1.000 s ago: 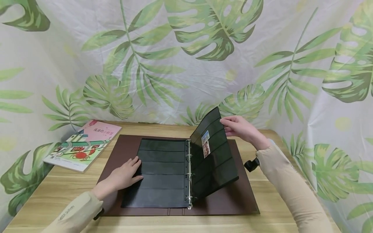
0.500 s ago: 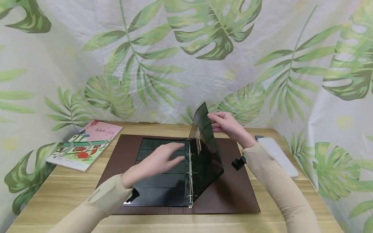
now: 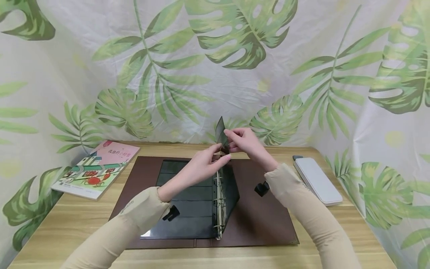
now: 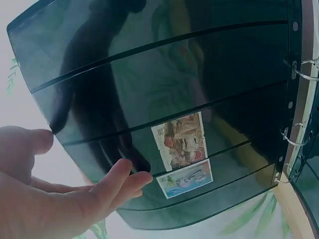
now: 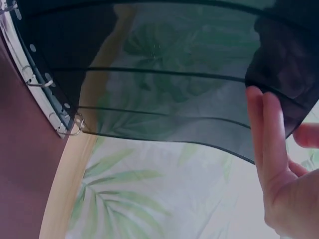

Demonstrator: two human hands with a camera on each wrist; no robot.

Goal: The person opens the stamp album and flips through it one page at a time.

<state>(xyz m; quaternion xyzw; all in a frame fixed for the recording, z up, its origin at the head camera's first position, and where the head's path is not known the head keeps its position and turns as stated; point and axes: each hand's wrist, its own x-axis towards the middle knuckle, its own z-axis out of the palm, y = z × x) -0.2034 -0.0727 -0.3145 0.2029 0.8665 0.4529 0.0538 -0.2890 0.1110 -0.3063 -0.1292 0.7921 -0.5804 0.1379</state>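
A black stock page (image 3: 231, 186) stands nearly upright on the rings of a brown stamp album (image 3: 265, 220). In the head view my right hand (image 3: 248, 145) pinches the page's outer edge near its top; the right wrist view shows fingers (image 5: 273, 134) on its face and the thumb at the edge. My left hand (image 3: 205, 164) is at the other face, thumb and fingers extended, the thumb by the edge in the left wrist view. Whether it grips the page is unclear. Two postage stamps (image 4: 182, 142) sit in the strips on that face. Another black page (image 3: 188, 209) lies flat on the left.
A booklet with a crab on its cover (image 3: 97, 170) lies at the table's back left. At the right rests a white case (image 3: 319, 181) with a small dark object (image 3: 297, 157) by its far end. Leaf-patterned cloth (image 3: 215, 74) hangs behind the wooden table (image 3: 235, 257).
My right hand has swung the page up and leftward from its right-leaning position. My left hand has left the flat page and moved right to the raised one.
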